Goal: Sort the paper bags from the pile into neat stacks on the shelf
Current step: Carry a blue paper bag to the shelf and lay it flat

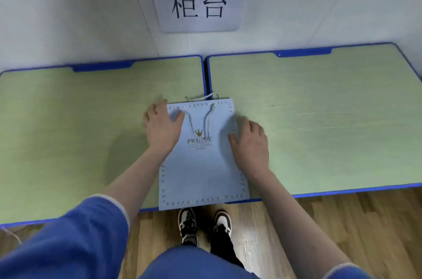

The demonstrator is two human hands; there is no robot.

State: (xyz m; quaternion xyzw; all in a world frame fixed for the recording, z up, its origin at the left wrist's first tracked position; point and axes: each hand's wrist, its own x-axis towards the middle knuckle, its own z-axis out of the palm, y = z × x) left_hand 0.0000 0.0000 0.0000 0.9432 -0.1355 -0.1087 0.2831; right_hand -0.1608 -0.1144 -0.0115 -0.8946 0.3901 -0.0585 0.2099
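pale blue paper bag [201, 164] flat across two green desks [319, 118], left hand [163, 126] and right hand [250, 143] pressing its sides, fingers spread

Even, soft light filled the scene; a faint shadow lay on the table [68, 118] toward eight o'clock. Edges bowed with wide-angle distortion, and everything looked slightly blurred.
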